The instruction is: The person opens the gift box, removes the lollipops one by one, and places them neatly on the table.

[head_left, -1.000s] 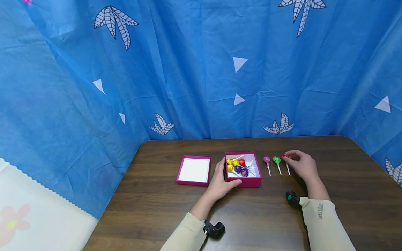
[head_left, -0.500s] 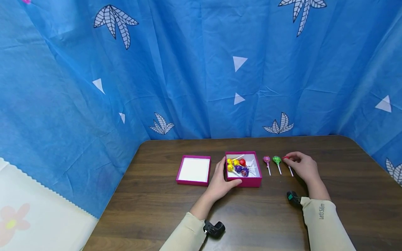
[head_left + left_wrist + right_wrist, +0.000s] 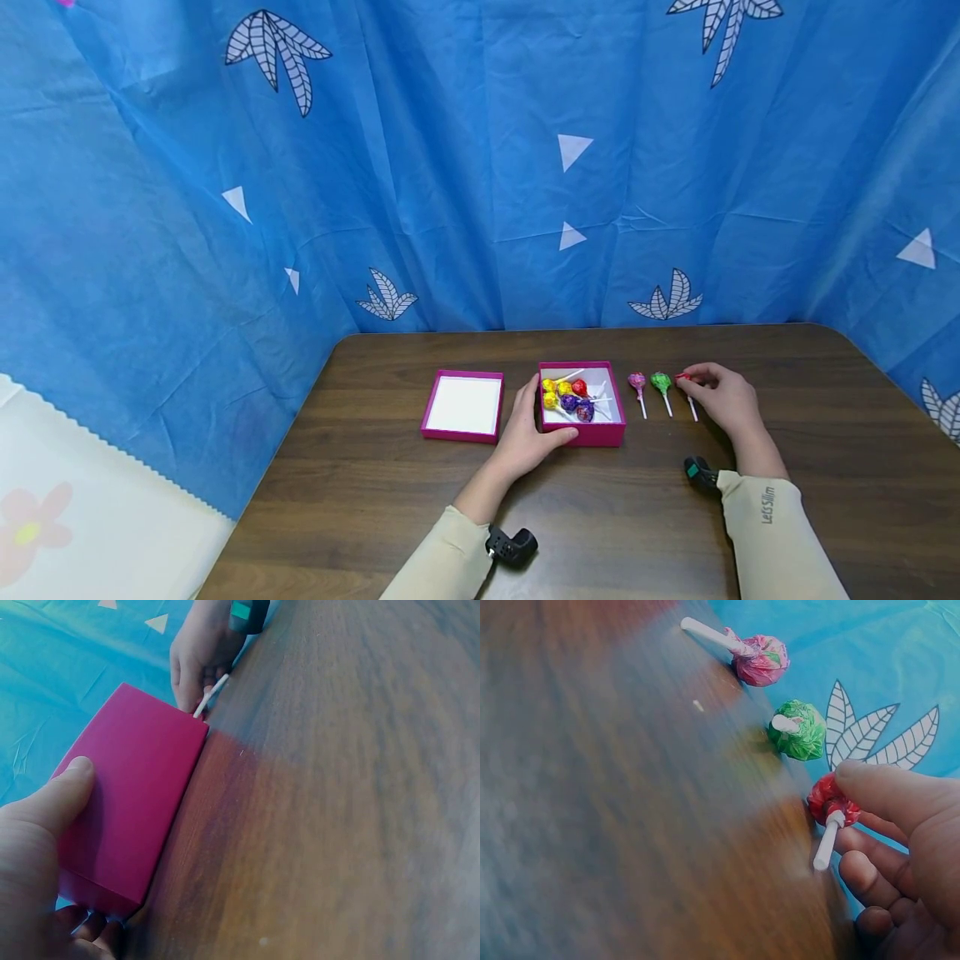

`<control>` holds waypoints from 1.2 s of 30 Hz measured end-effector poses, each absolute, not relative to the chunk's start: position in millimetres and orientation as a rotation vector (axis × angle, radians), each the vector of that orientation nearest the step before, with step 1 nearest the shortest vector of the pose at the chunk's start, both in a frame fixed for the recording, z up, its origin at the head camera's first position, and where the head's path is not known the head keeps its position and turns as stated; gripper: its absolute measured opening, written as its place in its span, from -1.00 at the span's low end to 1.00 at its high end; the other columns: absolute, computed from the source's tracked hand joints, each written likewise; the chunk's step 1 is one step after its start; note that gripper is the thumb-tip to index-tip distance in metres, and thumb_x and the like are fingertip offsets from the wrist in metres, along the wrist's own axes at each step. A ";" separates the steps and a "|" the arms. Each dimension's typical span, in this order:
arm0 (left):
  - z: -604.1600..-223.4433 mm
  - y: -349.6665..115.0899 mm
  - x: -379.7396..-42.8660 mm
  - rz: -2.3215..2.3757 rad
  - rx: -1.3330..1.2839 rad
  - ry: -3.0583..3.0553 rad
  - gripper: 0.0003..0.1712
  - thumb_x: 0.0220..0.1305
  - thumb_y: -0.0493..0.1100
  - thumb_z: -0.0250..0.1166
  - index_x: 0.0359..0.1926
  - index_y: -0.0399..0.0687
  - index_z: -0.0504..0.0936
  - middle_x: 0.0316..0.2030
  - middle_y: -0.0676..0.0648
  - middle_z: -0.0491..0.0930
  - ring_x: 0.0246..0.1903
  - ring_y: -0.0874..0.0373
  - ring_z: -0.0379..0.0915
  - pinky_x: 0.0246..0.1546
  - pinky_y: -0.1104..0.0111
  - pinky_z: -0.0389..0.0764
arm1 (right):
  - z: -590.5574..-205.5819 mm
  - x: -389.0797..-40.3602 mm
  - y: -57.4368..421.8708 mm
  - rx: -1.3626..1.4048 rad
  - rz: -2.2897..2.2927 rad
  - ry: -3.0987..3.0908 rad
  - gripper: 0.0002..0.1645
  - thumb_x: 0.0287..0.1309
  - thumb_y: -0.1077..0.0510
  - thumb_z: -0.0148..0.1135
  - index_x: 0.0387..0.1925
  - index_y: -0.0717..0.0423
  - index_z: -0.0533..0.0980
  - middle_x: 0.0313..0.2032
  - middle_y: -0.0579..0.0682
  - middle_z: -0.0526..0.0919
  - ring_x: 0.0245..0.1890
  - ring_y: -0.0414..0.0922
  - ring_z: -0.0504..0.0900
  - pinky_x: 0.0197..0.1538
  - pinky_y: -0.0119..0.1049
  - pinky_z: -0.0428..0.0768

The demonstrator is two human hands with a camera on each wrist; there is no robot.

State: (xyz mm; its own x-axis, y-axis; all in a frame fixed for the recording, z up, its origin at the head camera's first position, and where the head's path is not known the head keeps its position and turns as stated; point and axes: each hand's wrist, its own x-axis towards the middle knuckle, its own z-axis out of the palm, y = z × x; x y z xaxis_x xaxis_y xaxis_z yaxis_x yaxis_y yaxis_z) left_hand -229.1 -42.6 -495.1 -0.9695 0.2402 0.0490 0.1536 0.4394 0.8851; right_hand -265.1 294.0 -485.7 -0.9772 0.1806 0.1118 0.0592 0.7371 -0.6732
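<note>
My left hand holds the near left corner of an open pink box. Its thumb presses on the front wall, as the left wrist view shows, and its other fingers run along the left side. Inside the box lie several wrapped lollipops in yellow, red and purple. At the right, my right hand pinches the head of a red lollipop between thumb and fingers, with its white stick pointing toward me. Beside it lie a green lollipop and a pink lollipop, in a row.
The box's lid, white inside with pink edges, lies left of my left hand. All of this is on a brown wooden table. A blue patterned curtain hangs behind the far edge.
The red lollipop and right hand have shifted very slightly right; its stick swung right, then partly back. The left hand, box and lid stay in place.
</note>
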 end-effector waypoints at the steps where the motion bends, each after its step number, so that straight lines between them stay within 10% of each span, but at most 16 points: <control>1: -495.0 -42.4 -229.2 1.581 0.356 2.592 0.18 0.13 0.18 0.45 0.59 0.23 -0.11 0.53 -0.03 0.04 0.48 -0.02 0.09 0.44 -0.09 0.29 | -486.0 -265.1 294.2 -0.192 1.063 -2.769 -0.45 0.36 -0.14 0.19 0.10 0.24 0.53 -0.03 0.33 0.60 -0.18 0.07 0.45 -0.28 -0.26 0.41; 20: -496.0 -40.4 -226.6 1.594 0.360 2.585 0.17 0.14 0.19 0.45 0.59 0.21 -0.10 0.54 -0.07 0.04 0.48 -0.06 0.08 0.46 -0.13 0.24 | -482.4 -261.7 292.5 -0.258 1.133 -2.701 -0.36 0.44 -0.20 0.02 0.20 0.25 0.48 0.19 0.40 0.50 0.08 0.28 0.43 0.06 0.17 0.51; 29: -494.7 -38.5 -227.8 1.581 0.355 2.589 0.18 0.13 0.19 0.45 0.59 0.23 -0.10 0.53 -0.04 0.06 0.46 -0.03 0.10 0.42 -0.10 0.31 | -451.8 -257.6 285.2 -0.307 1.248 -2.426 -0.45 0.42 -0.18 0.07 0.22 0.08 0.53 0.07 0.09 0.62 -0.08 -0.20 0.47 -0.20 -0.56 0.41; 36: -494.4 -40.2 -227.5 1.600 0.355 2.590 0.17 0.13 0.16 0.46 0.58 0.22 -0.09 0.52 -0.05 0.07 0.45 -0.04 0.12 0.41 -0.11 0.33 | -417.6 -252.9 262.1 -0.195 1.285 -2.274 -0.53 0.36 -0.15 0.19 0.12 0.02 0.61 -0.29 -0.55 0.49 -0.26 -0.45 0.43 -0.22 -0.63 0.41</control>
State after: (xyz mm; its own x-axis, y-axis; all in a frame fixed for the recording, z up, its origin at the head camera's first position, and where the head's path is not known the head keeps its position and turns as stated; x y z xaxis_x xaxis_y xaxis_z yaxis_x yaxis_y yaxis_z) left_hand -227.5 -40.2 -494.4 -0.9704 0.2350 0.0563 0.1555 0.4290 0.8898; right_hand -252.9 262.1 -417.6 -0.8564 0.3651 0.3650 -0.1241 0.5407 -0.8320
